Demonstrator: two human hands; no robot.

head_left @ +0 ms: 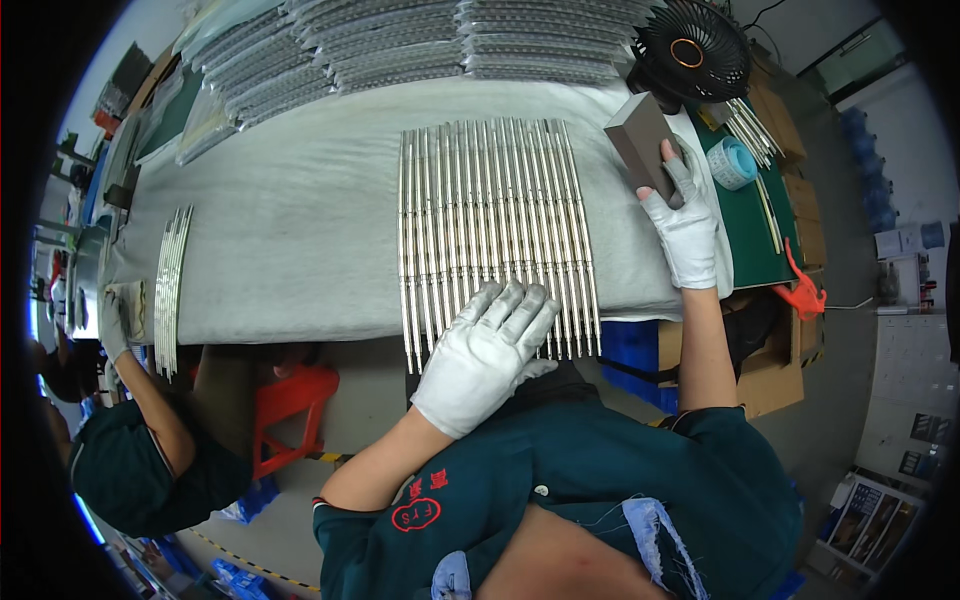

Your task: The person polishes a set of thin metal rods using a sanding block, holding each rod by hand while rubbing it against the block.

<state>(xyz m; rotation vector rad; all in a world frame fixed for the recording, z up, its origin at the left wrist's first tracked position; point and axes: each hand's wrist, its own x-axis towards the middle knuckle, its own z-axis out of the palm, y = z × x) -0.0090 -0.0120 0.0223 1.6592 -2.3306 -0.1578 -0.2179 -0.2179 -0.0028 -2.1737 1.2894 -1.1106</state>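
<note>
A row of slim, shiny metal rods [490, 200] lies side by side on the pale cloth in front of me, their near ends reaching past the table's edge. My left hand [488, 350], in a white glove, rests flat across the near part of the rods with its fingers stretched out. To the right of the row, my right hand [683, 225] grips a grey-brown rectangular block [638, 140]. Its glove leaves the thumb and a fingertip bare. The block is tilted, and the cloth's right edge passes beside it.
Stacks of clear plastic trays [400, 45] line the back of the cloth-covered table [280, 220]. A black fan [690, 52] and a blue tape roll [731, 163] are at the right. At left, a co-worker's gloved hand [115, 325] is near more rods [172, 290]. A red stool [295, 415] stands below.
</note>
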